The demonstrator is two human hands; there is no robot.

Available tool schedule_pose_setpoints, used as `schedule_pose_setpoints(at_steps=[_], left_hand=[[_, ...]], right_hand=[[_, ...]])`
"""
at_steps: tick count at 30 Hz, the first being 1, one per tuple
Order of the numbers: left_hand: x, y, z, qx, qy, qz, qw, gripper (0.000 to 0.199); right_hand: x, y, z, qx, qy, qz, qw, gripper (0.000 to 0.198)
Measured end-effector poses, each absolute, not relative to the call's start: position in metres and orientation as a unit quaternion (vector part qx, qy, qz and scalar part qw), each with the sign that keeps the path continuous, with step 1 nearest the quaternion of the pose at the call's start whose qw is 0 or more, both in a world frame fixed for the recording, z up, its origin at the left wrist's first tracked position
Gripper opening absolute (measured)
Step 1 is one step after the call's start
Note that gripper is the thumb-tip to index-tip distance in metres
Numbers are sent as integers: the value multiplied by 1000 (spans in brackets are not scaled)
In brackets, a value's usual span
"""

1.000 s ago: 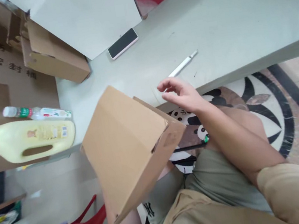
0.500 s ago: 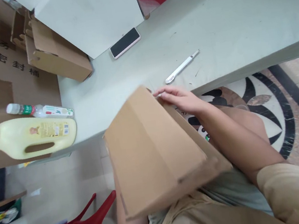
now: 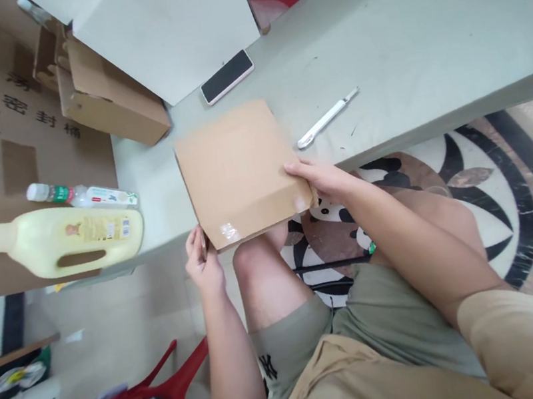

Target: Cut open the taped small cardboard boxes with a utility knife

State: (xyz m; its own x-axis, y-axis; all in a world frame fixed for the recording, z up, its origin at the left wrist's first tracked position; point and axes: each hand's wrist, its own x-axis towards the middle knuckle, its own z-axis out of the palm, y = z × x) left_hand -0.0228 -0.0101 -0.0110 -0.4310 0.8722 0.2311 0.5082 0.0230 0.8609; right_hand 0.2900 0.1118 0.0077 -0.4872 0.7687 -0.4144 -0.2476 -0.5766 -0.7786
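Note:
A brown cardboard box (image 3: pixel 244 169) is held in front of me at the table's near edge, its broad face up and clear tape glinting along the near side. My left hand (image 3: pixel 203 258) grips its near left corner, fingers curled round the edge. At the near right corner my right hand (image 3: pixel 320 179) has its thumb on top, the other fingers hidden beneath. A white utility knife (image 3: pixel 328 118) lies on the table just right of the box. Beyond the box rests a phone (image 3: pixel 227 77), dark screen up.
On the left stand a yellow jug-like bottle (image 3: pixel 75 239), a small clear bottle (image 3: pixel 81 194) and an open cardboard carton (image 3: pixel 114 102). A white box (image 3: pixel 169 29) stands at the back of the table (image 3: pixel 407 62). A red chair (image 3: pixel 175 389) is at lower left.
The box has swung away from my body and down flatter, over the table edge. My left hand, hidden behind it before, now shows at its left corner; my right thumb lies on top.

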Motion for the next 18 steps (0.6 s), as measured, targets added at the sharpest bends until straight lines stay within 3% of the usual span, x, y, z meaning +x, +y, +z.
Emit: schedule_pose_setpoints(at_steps=[3,6,9,13,15,18], left_hand=[[-33,-15,-3,554,712,393,176,40],[-38,-20,6,568,698,321,294,43],[-38,-27,11,520,639,384,417,54],[-32,-32,5,434,602,517,426,53],[-27,-31,-2,401,587,569,414,51],[-14,-30,-16,392,571,606,391,38]], right_hand=[[294,115,7,-457,-294,782,305,20],[303,112,9,-465,-277,784,304,19],[314,104,17,-420,-309,802,291,27],[332,89,36,-472,-374,757,254,34],[349,80,47,-515,-364,721,287,35],[388,58,63,-585,-348,600,420,34]])
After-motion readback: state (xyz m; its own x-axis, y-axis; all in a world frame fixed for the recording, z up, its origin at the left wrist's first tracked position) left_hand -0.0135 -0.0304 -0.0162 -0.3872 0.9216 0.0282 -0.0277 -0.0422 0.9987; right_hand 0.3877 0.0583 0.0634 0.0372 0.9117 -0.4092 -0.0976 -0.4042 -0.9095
